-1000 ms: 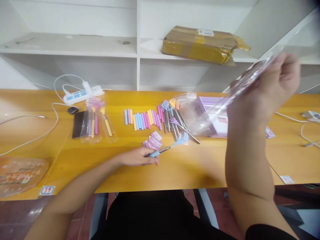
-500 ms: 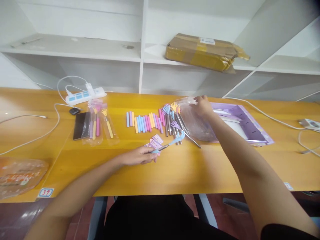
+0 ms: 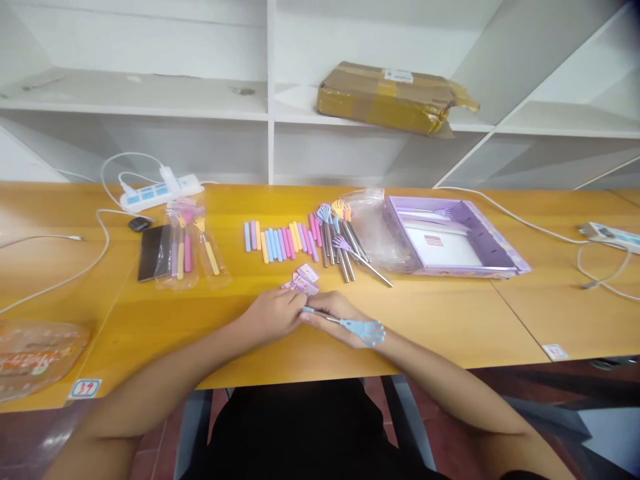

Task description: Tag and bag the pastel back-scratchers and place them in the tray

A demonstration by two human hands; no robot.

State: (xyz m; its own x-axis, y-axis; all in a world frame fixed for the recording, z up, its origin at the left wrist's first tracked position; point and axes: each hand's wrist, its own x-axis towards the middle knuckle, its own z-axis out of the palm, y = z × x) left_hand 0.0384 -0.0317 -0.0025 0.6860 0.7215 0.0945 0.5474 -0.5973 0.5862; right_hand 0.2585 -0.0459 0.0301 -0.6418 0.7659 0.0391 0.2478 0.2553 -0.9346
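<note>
A blue hand-shaped back scratcher (image 3: 363,331) with a metal shaft lies across the front of my hands, its claw end pointing right. My left hand (image 3: 277,316) is closed round its blue handle end. Meeting it there, my right hand (image 3: 336,312) has its fingers curled against the handle; the fingertips are partly hidden. Small purple printed cards (image 3: 303,280) lie just beyond my hands. Behind them are a row of pastel handle sleeves (image 3: 284,244) and a pile of back scratchers (image 3: 345,240) with metal shafts.
Clear plastic bags (image 3: 373,233) lie between the pile and an open purple box (image 3: 450,268). Bagged scratchers (image 3: 186,253) rest on the left near a power strip (image 3: 163,192). White cables cross both sides. A taped carton (image 3: 385,100) sits on the shelf.
My right hand has left the plastic bags and come down to my left hand at the handle. The blue scratcher has swung lower, its claw now pointing right.
</note>
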